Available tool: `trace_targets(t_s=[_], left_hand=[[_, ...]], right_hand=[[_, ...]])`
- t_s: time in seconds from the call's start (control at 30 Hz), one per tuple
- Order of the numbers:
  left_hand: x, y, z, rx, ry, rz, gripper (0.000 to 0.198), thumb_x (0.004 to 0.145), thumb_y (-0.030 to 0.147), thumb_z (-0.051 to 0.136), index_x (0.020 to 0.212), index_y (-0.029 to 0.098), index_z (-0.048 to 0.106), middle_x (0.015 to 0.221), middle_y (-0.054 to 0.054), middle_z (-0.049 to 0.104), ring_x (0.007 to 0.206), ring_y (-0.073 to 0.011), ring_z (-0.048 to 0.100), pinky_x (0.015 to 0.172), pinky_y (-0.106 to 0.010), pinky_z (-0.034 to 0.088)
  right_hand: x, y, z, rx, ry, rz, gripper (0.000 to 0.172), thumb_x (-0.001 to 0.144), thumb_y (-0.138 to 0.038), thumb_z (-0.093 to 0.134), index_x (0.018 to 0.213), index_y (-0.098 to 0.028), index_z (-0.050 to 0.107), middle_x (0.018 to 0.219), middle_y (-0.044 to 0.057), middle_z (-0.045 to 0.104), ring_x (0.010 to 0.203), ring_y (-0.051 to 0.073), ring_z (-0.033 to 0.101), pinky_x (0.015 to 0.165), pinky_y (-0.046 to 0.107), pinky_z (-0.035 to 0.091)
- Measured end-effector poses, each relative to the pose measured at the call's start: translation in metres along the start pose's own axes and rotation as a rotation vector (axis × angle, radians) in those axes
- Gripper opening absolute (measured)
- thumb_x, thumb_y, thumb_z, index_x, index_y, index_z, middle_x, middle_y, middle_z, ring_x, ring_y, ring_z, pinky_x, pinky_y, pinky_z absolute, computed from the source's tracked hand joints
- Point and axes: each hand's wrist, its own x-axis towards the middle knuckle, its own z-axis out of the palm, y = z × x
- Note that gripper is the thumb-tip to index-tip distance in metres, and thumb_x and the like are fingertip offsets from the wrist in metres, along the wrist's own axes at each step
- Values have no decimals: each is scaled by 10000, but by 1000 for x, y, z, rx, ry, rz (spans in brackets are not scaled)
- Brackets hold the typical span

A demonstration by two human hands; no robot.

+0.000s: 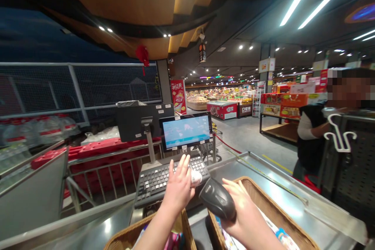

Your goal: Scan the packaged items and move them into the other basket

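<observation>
Relation of a black plastic handheld barcode scanner [218, 199] to a small white item with reddish marks [196, 177]. The scanner is clamped in the grip of the right hand [241, 203], its body partly covered by the palm. Its long axis slants from lower right, at the hand, to upper left, where the broad head ends just beside the white item; whether the two touch cannot be told.

The white item lies between the index finger and thumb of the left hand [178, 187], above or upon the black keyboard with pale keys [155, 181]. The left hand is thus the nearer; from the right hand, the item lies up and to the left, beyond the scanner head. The left fingers are outstretched, and whether this grip pinches the item or merely rests by it is unclear.

A brown wicker basket [258, 189] stands on the silver metal worktop [278, 191] below the right hand; a lit blue monitor [186, 129] faces the person behind the keyboard.
</observation>
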Motion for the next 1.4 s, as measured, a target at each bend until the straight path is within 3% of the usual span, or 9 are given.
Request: trace_targets(t_s=[0.2, 0.47, 0.67, 0.8, 0.97, 1.13, 1.4], left_hand=[[-6, -7, -4, -17, -30, -18, 437, 761, 319, 646, 1162, 147, 669, 1605, -151, 280, 1494, -323, 261, 1229, -603, 20], [-18, -20, -11, -17, -51, -57, 453, 748, 329, 671, 1169, 162, 681, 1601, -161, 298, 1487, -372, 258, 1228, -607, 26], [-30, -29, -20, 6, -67, -83, 400, 773, 358, 674, 1127, 172, 675, 1605, -152, 297, 1489, -351, 264, 1228, -608, 13], [-42, -38, -24, 24, -58, -101, 439, 787, 378, 669, 1164, 154, 663, 1604, -166, 291, 1489, -352, 264, 1225, -606, -22], [-63, -48, -27, 7, -103, -146, 355, 793, 383, 666, 1071, 165, 694, 1562, -168, 384, 1466, -344, 320, 1226, -603, -2], [-96, -55, -26, -24, -248, -166, 365, 766, 390, 671, 1050, 164, 706, 1540, -193, 416, 1454, -348, 343, 1217, -621, 76], [-169, -75, -23, -88, -676, -274, 459, 633, 384, 661, 1013, 149, 764, 1379, -216, 592, 1384, -375, 441, 1219, -573, 120]], right_hand=[[-1, -3, 8, 24, 20, -32, 595, 569, -114, 557, 1144, -176, 696, 1204, 128, 704, 1322, 368, 506, 1149, 555, 335], [-1, -17, 13, 32, -11, -66, 508, 574, -111, 558, 1040, -217, 729, 1126, 94, 732, 1286, 381, 541, 1144, 594, 320], [-2, -28, 17, 31, -47, -110, 459, 570, -108, 554, 974, -213, 744, 1064, 80, 742, 1218, 343, 598, 1138, 529, 361], [-5, -37, 17, 9, -103, -57, 449, 560, -113, 550, 947, -225, 746, 1132, 90, 735, 1264, 381, 563, 1155, 620, 286], [-9, -47, 24, 29, -141, 15, 523, 594, -138, 562, 1076, -250, 734, 1190, 90, 729, 1321, 391, 515, 1168, 675, 198], [-10, -54, 35, 66, -197, 0, 494, 604, -147, 570, 1055, -247, 745, 1177, 95, 735, 1315, 387, 522, 1174, 677, 183], [-9, -65, 62, 129, -223, -18, 435, 639, -179, 609, 1045, -249, 745, 1155, 102, 736, 1308, 380, 522, 1163, 688, 158]])
